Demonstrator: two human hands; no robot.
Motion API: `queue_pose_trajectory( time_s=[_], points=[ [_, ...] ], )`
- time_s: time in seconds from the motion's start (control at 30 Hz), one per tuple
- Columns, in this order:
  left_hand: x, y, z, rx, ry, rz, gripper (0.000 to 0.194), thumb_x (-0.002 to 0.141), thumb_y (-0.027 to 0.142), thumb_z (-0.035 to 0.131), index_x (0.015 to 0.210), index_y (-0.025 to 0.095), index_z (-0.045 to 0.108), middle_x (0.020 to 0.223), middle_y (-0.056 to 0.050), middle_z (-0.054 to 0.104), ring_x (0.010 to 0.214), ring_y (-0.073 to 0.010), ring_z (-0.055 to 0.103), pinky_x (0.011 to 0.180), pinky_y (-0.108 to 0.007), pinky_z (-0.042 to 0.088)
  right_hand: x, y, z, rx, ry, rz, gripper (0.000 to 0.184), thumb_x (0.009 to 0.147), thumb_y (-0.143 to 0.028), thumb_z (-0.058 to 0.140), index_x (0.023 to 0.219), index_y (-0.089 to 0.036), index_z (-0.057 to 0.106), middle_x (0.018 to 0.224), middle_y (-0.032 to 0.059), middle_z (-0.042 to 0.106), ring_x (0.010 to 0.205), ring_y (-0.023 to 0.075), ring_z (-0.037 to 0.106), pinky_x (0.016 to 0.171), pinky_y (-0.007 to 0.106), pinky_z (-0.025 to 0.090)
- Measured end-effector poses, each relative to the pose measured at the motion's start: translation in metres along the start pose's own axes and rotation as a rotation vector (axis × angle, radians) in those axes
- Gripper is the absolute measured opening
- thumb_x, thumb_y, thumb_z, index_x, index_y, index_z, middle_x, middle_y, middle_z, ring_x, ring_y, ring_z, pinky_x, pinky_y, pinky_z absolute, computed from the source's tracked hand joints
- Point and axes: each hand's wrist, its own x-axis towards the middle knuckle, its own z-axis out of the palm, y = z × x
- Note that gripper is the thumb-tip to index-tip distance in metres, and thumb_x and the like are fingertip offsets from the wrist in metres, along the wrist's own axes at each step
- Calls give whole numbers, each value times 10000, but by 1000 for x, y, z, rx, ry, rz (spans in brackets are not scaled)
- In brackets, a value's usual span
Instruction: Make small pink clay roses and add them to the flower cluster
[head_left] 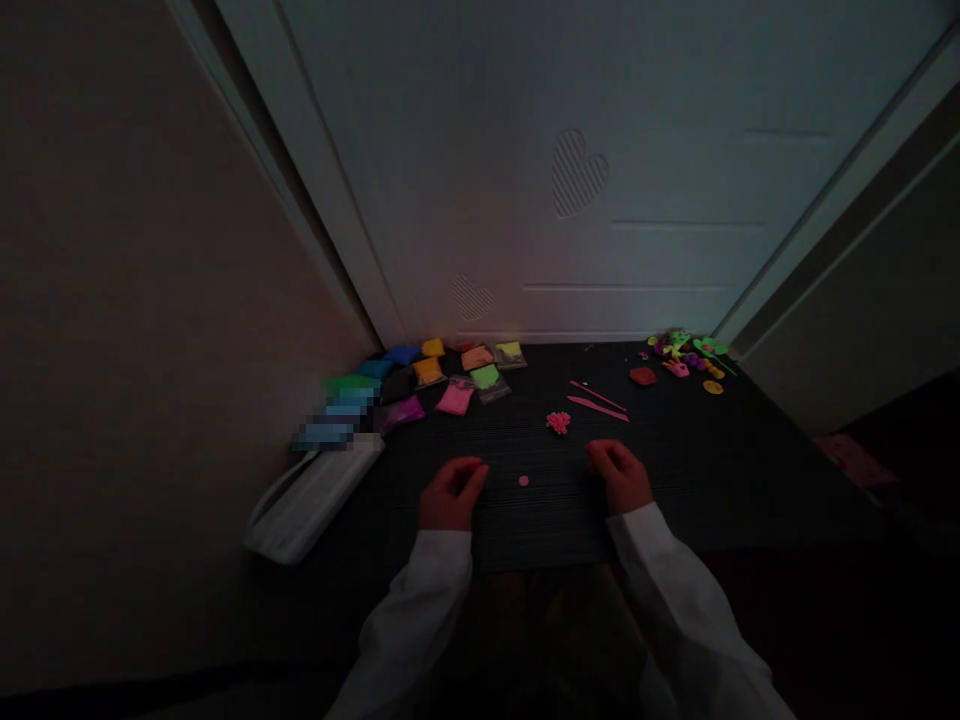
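Observation:
My left hand (452, 494) rests at the front part of the dark table, its fingers curled in toward the thumb, with nothing visible in them. To the right of it lies a small flat pink disc (523, 481), apart from both hands. My right hand (624, 480) is curled the same way beyond the disc, and I see nothing in its grasp. A pink, bumpy flower-like cluster of small pieces (558, 423) lies just ahead, between the hands. Behind it are two slim pink modelling tools, a thin stick (598, 396) and a flat blade (598, 408).
Bags of coloured clay, including pink (456, 396), orange (429, 372) and green (488, 380), line the back left. A white case (315, 500) lies at the left edge. A red lump (643, 376) and small colourful figures (679, 347) sit back right, before a white door (510, 180).

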Motion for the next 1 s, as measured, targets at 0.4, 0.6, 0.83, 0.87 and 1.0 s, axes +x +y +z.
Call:
queue_pose_trajectory(
  time_s=[0.4, 0.6, 0.83, 0.87, 1.0],
  points=[
    [-2, 6, 1, -2, 7, -14, 215, 539, 312, 611, 697, 170, 581, 649, 5, 588, 606, -107, 538, 591, -226, 442, -1, 0, 0, 2, 3, -10, 241, 627, -405, 541, 652, -165, 544, 516, -36, 470, 515, 90, 427, 510, 222, 345],
    [-1, 2, 1, 38, 5, 16, 249, 536, 343, 604, 710, 166, 580, 654, -5, 585, 603, -116, 545, 588, -244, 454, 0, 2, 1, 6, 17, -13, 280, 570, -403, 594, 722, -169, 567, 575, -17, 531, 544, 105, 476, 528, 238, 380],
    [-2, 0, 2, 20, -11, 9, 270, 525, 331, 618, 734, 164, 580, 671, -11, 586, 616, -118, 546, 608, -250, 450, -3, 5, 1, 32, -47, 7, 298, 665, -409, 511, 825, -168, 579, 730, 35, 608, 652, 133, 548, 637, 277, 412],
    [-2, 1, 2, 17, -12, 8, 267, 527, 330, 617, 732, 164, 580, 670, -11, 585, 615, -117, 546, 607, -249, 449, -3, 4, 0, 5, -42, -4, 288, 684, -415, 486, 785, -163, 582, 689, 30, 600, 631, 129, 539, 623, 271, 407],
    [-2, 1, 2, 8, -24, 10, 242, 536, 313, 617, 725, 167, 581, 671, -4, 581, 619, -112, 543, 614, -243, 442, -3, 0, -1, -83, -28, -57, 281, 696, -418, 468, 599, -164, 540, 535, -13, 516, 544, 102, 472, 558, 237, 369]
  ],
)
